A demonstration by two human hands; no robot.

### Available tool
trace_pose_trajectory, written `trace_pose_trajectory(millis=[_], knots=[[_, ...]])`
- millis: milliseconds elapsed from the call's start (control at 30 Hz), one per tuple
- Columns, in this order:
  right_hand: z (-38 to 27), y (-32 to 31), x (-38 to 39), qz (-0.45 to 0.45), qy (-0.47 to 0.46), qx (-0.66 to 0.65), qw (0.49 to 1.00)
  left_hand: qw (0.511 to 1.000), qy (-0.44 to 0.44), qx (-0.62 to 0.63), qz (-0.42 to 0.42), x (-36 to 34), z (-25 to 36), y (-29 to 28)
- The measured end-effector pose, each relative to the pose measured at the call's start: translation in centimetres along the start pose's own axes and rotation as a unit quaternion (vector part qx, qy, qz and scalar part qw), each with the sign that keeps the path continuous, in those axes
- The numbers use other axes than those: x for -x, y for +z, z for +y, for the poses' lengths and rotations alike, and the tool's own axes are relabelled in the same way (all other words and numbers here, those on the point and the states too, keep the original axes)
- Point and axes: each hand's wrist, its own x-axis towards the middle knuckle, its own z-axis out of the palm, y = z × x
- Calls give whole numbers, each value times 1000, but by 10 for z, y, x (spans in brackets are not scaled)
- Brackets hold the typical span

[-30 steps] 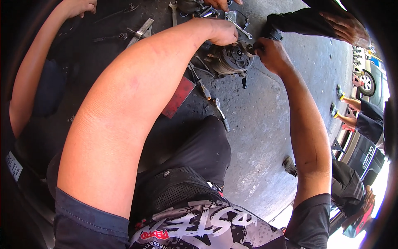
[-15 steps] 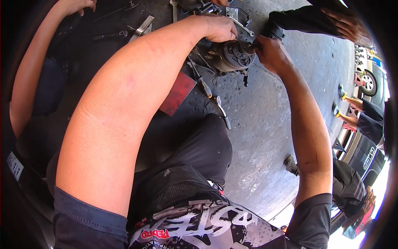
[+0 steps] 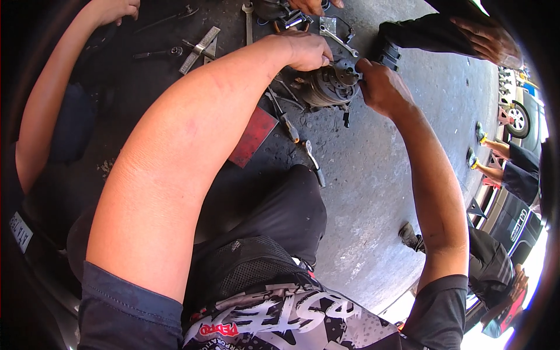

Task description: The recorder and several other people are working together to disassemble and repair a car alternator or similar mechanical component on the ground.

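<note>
On the floor ahead of me sits a round, grooved grey metal pulley assembly [image 3: 328,92], with a small round hub on its upper right face. My left hand [image 3: 306,51] reaches over its upper left side, fingers curled with the tips by the top edge. At the right edge, next to the hub, my right hand [image 3: 385,87] has its fingers bent and its thumb side against the part. Whatever lies inside either grip is hidden. A combination wrench [image 3: 338,41] lies just beyond, between the two hands. Nearer to me are a screwdriver [image 3: 288,125] and a ratchet [image 3: 312,162].
A red flat box [image 3: 254,137] lies under my left forearm. Metal bars [image 3: 201,50] and another ratchet [image 3: 160,53] are farther left. Other people's hands show at the top [image 3: 312,6], upper left [image 3: 119,8] and upper right [image 3: 487,38]. Vehicles [image 3: 519,221] stand far right.
Both my hands have come slightly nearer to me, still at the pulley assembly. The hub shows more plainly between them. Another person's hand at the top has come farther into view.
</note>
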Motion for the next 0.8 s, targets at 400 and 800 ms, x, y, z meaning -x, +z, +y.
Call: trace_pose_trajectory(millis=[400,800], knots=[[-5,-4,-5,-88,-6,73,993,1000,10,-2,-15,1,0,0],[-5,-2,-8,-64,-2,49,997,1000,10,12,-21,-1,-3,3]])
